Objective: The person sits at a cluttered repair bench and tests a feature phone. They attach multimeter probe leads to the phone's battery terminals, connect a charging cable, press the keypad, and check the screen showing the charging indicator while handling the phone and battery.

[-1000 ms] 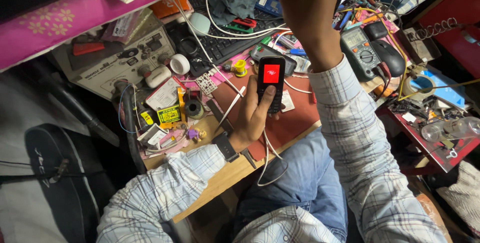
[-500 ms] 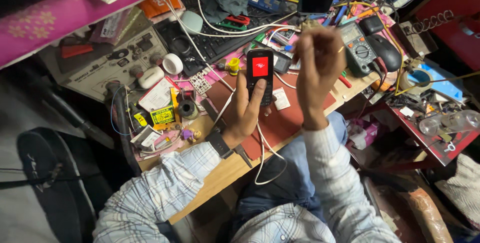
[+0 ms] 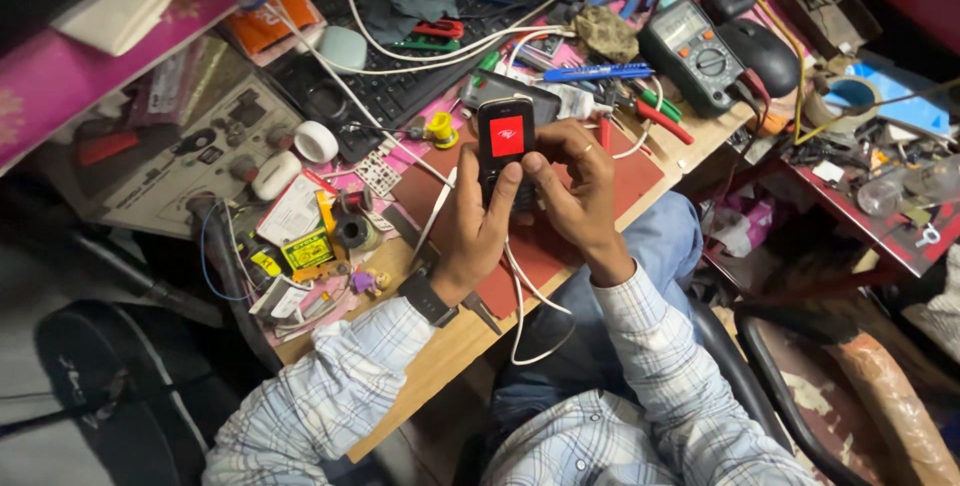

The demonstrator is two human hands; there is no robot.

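In the head view, a small black phone [image 3: 506,146] with a lit red screen is held above the cluttered surface [image 3: 440,346], over a dark red mat [image 3: 640,171]. It is gripped from below and from the left by the left hand [image 3: 472,231], whose fingers are wrapped behind the body while the thumb is laid across the lower front. The right hand [image 3: 572,186] is closed in from the right side, its fingers curled against the phone's lower half and its thumb bent toward the keypad; a ring is seen on one finger. Both hands are thus touching the phone, with neither nearer than the other. The phone's long axis is set roughly away from the person, screen end farthest and tilted slightly up toward the camera.

A white cable [image 3: 520,286] is seen hanging from under the hands and looping down past the surface edge. Just beyond the phone a grey device [image 3: 480,89] lies flat, with a yellow spool [image 3: 440,130] beside it on the left. Farther right a multimeter [image 3: 692,51] and a black mouse [image 3: 762,51] are placed, and a blue utility knife [image 3: 598,72] and red-handled tools [image 3: 660,121] lie between. A black keyboard [image 3: 400,96] is set behind, crossed by white wires. Nothing stands between the hands and the phone.
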